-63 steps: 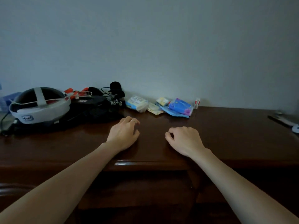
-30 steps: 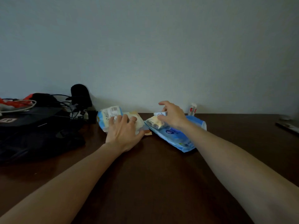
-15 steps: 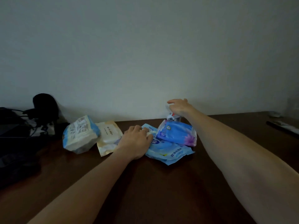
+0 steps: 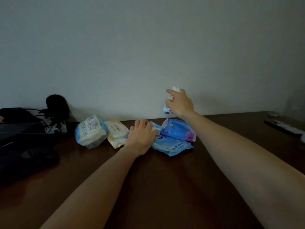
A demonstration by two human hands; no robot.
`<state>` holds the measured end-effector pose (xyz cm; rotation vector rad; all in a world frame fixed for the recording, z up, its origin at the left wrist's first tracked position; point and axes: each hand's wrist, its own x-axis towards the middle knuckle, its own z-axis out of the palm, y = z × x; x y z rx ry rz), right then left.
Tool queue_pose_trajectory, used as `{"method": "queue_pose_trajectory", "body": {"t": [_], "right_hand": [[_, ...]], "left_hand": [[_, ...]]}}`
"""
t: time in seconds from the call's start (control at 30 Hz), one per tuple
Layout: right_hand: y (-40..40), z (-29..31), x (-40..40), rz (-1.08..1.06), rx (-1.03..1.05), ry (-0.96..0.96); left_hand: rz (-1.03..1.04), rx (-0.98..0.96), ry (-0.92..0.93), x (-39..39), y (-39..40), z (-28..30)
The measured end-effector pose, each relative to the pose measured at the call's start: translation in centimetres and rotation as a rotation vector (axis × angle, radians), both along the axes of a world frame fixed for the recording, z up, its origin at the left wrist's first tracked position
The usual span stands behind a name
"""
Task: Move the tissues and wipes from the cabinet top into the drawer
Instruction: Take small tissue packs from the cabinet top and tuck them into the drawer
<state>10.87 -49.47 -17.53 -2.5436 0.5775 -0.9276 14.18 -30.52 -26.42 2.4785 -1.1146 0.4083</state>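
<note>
Several packs lie by the wall on the dark wooden cabinet top (image 4: 165, 187). From the left: a bulky white and blue tissue pack (image 4: 90, 132), a flat cream wipes pack (image 4: 116, 132), a light blue wipes pack (image 4: 171, 145) and a darker blue pack with a purple flower (image 4: 179, 130) lying on it. My left hand (image 4: 142, 138) rests on the light blue pack's left end, fingers curled at a small white piece there. My right hand (image 4: 180, 103) grips a small white and red packet (image 4: 167, 109), lifted off the cabinet top near the wall. The drawer is out of view.
A black bag (image 4: 21, 146) with cables and a black microphone (image 4: 56, 105) fill the left of the cabinet top. At the far right lies a dark flat object (image 4: 283, 128) beside something white. A plain wall stands right behind the packs.
Both hands went from the cabinet's front edge to the packs. In the last half second my right hand has lifted the small white and red packet; my left hand has stayed on the light blue pack.
</note>
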Motion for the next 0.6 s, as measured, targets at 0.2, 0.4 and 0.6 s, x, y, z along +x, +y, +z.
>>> {"method": "queue_pose_trajectory", "body": {"t": [0.2, 0.4, 0.6], "right_hand": [[8.0, 1.5, -8.6, 0.160, 0.097, -0.015], [18.3, 1.4, -18.3, 0.370, 0.367, -0.189], [29.3, -5.4, -30.6, 0.506, 0.625, -0.340]], "left_hand": [[0.135, -0.249, 0.155, -6.2, 8.4, 4.6], [0.233, -0.393, 0.239, -16.0, 17.3, 6.4], [-0.078, -0.712, 0.813, -28.8, 26.5, 3.1]]}}
